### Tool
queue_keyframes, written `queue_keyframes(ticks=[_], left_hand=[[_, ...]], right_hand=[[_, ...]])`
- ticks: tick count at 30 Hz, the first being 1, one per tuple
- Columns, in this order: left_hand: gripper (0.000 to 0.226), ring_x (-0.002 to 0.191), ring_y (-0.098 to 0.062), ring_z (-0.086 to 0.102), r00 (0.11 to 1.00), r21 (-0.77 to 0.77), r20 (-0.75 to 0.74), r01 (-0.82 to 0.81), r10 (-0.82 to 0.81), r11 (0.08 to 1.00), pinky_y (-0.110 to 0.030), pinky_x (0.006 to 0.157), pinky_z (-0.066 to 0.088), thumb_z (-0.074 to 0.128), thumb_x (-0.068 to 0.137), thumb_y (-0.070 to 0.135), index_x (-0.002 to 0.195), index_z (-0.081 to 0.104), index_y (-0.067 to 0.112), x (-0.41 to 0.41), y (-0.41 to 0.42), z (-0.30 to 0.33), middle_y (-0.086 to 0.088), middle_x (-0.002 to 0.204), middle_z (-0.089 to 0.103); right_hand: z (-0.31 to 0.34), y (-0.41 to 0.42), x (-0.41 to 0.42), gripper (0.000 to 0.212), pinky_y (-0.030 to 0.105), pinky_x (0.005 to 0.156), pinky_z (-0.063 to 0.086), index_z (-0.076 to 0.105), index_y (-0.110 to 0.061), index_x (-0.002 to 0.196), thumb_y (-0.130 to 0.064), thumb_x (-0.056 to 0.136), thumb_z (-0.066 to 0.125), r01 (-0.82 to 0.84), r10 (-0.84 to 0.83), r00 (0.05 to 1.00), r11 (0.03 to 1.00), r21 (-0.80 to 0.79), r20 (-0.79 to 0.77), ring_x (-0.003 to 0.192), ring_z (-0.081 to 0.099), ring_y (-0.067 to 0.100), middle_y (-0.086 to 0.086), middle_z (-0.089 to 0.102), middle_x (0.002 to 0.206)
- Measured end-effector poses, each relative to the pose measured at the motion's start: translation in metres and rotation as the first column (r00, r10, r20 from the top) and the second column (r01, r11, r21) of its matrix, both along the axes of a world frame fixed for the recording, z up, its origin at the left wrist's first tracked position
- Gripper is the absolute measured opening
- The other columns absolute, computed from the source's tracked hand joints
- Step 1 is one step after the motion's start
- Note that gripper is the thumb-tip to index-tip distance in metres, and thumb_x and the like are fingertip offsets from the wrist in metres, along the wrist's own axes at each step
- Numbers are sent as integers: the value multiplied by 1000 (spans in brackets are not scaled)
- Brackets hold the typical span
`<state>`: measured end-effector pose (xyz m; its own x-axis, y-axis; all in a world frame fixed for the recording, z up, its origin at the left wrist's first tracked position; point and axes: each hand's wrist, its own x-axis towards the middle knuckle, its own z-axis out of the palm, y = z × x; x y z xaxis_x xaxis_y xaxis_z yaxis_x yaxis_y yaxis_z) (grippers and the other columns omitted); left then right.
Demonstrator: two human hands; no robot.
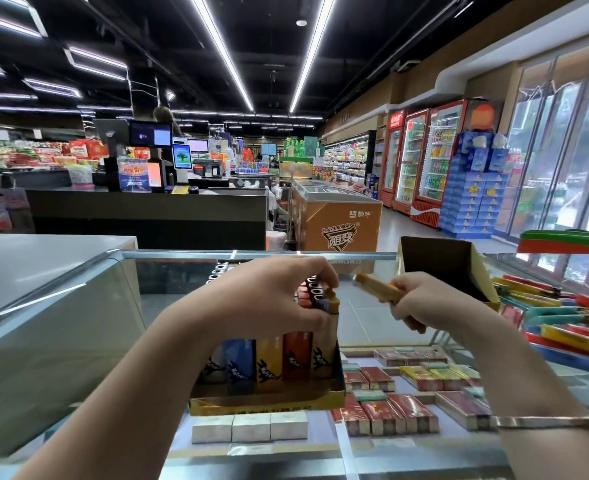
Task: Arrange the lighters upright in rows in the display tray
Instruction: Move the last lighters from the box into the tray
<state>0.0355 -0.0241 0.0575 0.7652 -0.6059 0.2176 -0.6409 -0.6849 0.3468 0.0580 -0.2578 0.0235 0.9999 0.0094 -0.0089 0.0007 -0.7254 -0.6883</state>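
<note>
tan lighter [377, 289] pinched in right hand [421, 299]

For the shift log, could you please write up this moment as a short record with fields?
setting: shop counter, glass display case
display tray: on the glass, upright lighters in rows
left hand: fingers on the lighter tops, at the tray's right end
right hand: holds one tan lighter, lying flat, not yet in the tray
loose lighters: heaped at right
</note>
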Motion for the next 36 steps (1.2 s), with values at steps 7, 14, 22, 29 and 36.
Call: queue_keyframes(ticks=[7, 14, 22, 29, 36], left_hand=[[57, 98, 7, 55, 995, -229, 97, 35, -13, 973, -30, 86, 50, 51, 61, 72, 110, 49, 44, -1, -7, 2, 25, 105, 59], [19, 80, -1, 64, 974, -487, 215, 171, -72, 856, -22, 75, 54, 68, 74, 28, 89, 64, 40, -3, -8, 5, 20, 86, 68], [21, 76, -15, 63, 958, -588, 88, 271, -272, 762, -22, 68, 51, 68, 74, 10, 91, 69, 22, -14, 2, 15, 4, 80, 66], [22, 72, -10, 61, 947, -540, 50, 292, -317, 789, -20, 64, 50, 70, 68, 22, 90, 71, 25, -18, 13, 23, 9, 78, 65], [21, 76, -14, 63, 979, -283, 6, 199, -206, 938, -27, 66, 53, 69, 68, 28, 89, 70, 32, -17, 5, 16, 5, 83, 67]], right_hand=[[13, 19, -14, 15, 20, 52, 40, 53, -6, 81, 9, 79, 53, -448, 393, 894, 808, 383, 218, 55, 45, 9, -2, 52, 60], [12, 31, -19, 14, 25, 57, 40, 53, -2, 89, 11, 85, 50, -626, 567, 775, 626, 465, 279, 62, 47, 13, 13, 48, 75], [11, 29, -16, 53, 19, 62, 43, 46, 4, 117, -4, 68, 63, -608, 596, 784, 680, 410, 174, 71, 52, 7, 1, 56, 82], [13, 30, -18, 45, 22, 66, 46, 52, -13, 106, 2, 64, 61, -554, 558, 820, 717, 424, 128, 80, 51, 17, 8, 51, 95], [11, 33, -14, 40, 26, 66, 46, 48, -18, 106, 12, 80, 56, -490, 483, 869, 811, 321, 105, 76, 52, 15, 10, 50, 99]])
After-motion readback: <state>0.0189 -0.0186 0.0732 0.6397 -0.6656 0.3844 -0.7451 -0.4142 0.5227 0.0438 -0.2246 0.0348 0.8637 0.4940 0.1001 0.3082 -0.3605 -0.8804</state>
